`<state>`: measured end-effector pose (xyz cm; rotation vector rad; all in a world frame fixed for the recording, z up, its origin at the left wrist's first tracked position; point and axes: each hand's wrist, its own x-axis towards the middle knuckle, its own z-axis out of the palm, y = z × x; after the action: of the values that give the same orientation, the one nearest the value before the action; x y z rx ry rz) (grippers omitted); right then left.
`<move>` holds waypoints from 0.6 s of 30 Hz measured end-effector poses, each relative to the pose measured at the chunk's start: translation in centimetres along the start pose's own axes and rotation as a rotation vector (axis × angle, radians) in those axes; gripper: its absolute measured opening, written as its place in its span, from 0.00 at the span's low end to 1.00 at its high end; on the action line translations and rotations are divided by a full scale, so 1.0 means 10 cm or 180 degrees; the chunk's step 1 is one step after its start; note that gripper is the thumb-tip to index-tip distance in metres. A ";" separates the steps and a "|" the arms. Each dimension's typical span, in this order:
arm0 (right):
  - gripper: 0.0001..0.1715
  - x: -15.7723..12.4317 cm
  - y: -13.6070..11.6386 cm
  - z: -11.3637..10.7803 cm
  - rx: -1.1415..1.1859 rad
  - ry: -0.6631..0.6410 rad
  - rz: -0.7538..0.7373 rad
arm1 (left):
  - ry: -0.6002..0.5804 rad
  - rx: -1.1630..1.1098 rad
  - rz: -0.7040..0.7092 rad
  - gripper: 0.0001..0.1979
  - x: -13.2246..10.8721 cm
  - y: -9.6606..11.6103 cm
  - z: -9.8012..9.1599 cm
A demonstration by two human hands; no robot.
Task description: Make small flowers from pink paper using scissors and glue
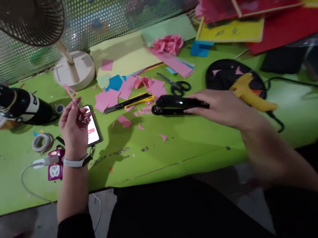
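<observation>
My left hand (73,128) is raised over the green table (182,147), fingers pinched on a small pink paper strip (70,92). A white band sits on that wrist. Just beneath the hand lies a phone (93,129) with a lit screen. My right hand (221,108) is blurred by motion and lies on the right end of a black stapler (175,106) on the table; whether its fingers close round it does not show. Pink paper scraps (129,89) are scattered behind the stapler.
A yellow-black utility knife (130,102) and scissors (176,85) lie near the scraps. A fan base (74,70), a black bottle (18,105), tape rolls (41,141), a charger plug (53,168), a black tray with a glue gun (249,92) and stacked coloured paper (251,16) surround them.
</observation>
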<state>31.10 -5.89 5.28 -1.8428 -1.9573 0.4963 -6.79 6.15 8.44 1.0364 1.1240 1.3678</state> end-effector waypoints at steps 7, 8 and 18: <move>0.22 0.12 -0.14 0.11 0.0026 -0.0941 -0.0295 | 0.0087 -0.0624 0.0117 0.06 -0.01 0.18 -0.06; 0.23 0.17 -0.16 0.07 0.0053 -0.0995 -0.0250 | 0.0119 -0.0700 0.0163 0.07 -0.01 0.21 -0.07; 0.32 1.05 -0.52 0.18 -0.0604 -0.0862 -0.0584 | 0.0424 -0.0671 0.0635 0.07 -0.16 0.67 -0.27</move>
<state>25.22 4.26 6.98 -1.7559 -2.4022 0.5422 -10.57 4.14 14.51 0.9334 0.9663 1.6966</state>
